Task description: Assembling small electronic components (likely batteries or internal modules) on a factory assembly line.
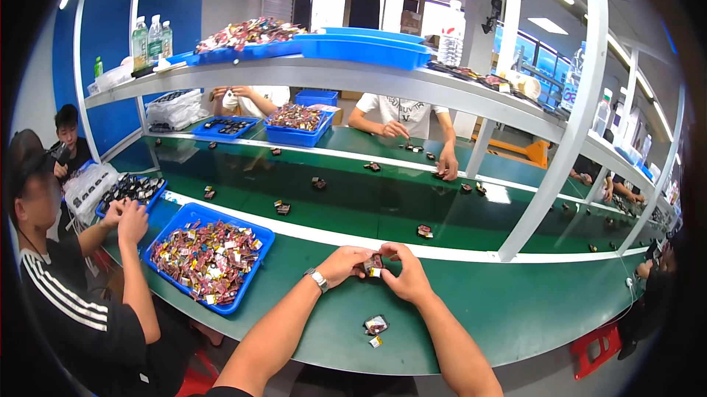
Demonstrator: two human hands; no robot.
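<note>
Both my hands meet over the green worktable, just in front of the conveyor's white edge. Between them is a small dark electronic unit [373, 261] with a white and yellow battery on it. My left hand [343, 264], a watch on its wrist, pinches the unit from the left. The fingers of my right hand [407, 276] close on its right side, partly covering it. Nearer to me lies another small dark unit [375, 323], with a white and yellow battery [376, 341] beside it. A blue tray [249, 276] heaped with small batteries and reddish pieces stands left of my left forearm.
The dark green conveyor belt [368, 209] carries scattered small units. A slanted white post [549, 176] rises at the right, supporting the overhead shelf [353, 79]. At left, a co-worker [81, 301] handles something beside a tray of black parts [158, 194]. Another person [409, 118] reaches over from across.
</note>
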